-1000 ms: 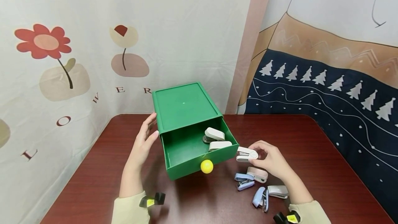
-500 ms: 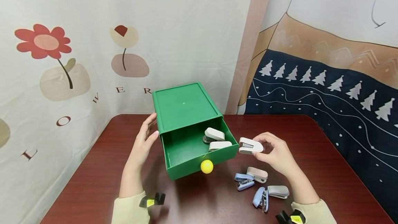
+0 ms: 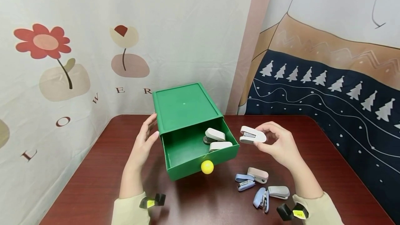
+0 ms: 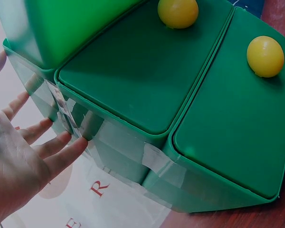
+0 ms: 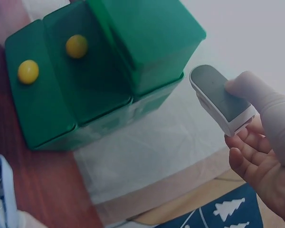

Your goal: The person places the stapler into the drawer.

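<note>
My right hand (image 3: 279, 145) pinches a white stapler (image 3: 252, 135) between thumb and fingers, held in the air just right of the pulled-out top drawer (image 3: 187, 171). The right wrist view shows the grey face of this stapler (image 5: 218, 90) under the thumb. Two white staplers, one (image 3: 215, 134) behind the other (image 3: 220, 146), lie at the right end of that drawer. My left hand (image 3: 140, 148) rests its spread fingers against the left side of the green drawer cabinet (image 3: 184, 105); in the left wrist view the fingertips (image 4: 78, 145) are at its taped wall.
Below the open drawer are two closed drawers (image 4: 128, 80) with yellow knobs (image 4: 266, 57). On the reddish-brown table (image 3: 93, 183), front right, lie a pink stapler (image 3: 258, 175), two blue staplers (image 3: 247, 184) and a light grey stapler (image 3: 279, 192). Patterned curtains hang behind.
My right hand has raised the white stapler from beside the drawer's front corner, upward and slightly right. The left hand and the cabinet have stayed in place.
</note>
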A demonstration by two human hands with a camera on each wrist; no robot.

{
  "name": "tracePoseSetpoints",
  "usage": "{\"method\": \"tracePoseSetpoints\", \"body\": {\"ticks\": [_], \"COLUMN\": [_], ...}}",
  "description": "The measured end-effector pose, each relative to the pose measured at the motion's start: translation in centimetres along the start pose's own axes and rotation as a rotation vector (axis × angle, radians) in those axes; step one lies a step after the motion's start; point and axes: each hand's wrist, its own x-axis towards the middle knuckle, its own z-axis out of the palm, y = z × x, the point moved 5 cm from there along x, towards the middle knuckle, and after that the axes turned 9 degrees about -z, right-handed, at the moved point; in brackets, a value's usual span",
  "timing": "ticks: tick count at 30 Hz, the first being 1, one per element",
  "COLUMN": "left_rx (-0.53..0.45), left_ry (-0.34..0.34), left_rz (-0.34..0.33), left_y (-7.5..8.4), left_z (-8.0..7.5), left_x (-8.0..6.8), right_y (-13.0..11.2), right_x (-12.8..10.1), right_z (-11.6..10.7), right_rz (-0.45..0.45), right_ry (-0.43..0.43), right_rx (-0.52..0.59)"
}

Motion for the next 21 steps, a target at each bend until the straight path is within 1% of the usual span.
{"method": "tracePoseSetpoints", "body": {"ticks": [5, 10, 17, 21], "left_rx": [0.001, 0.001, 0.000, -0.001], "left_ry": [0.002, 0.002, 0.001, 0.002], "left_rz": [-0.001, 0.000, -0.004, -0.004], "left_y": [0.0, 0.0, 0.1, 0.2], "left_z": [-0.1, 0.0, 0.0, 0.0], "left_x": [0.0, 0.0, -0.1, -0.1], "right_y": [-1.2, -2.3, -3.6, -4.3], "right_x": [0.9, 1.7, 2.6, 3.1], "right_z": [0.1, 0.7, 2.0, 2.9], "right_rz": [-0.029, -0.049, -0.059, -0.095], "right_ry": [0.010, 0.000, -0.037, -0.062], "right_rx": [0.027, 0.054, 0.127, 0.156]}}
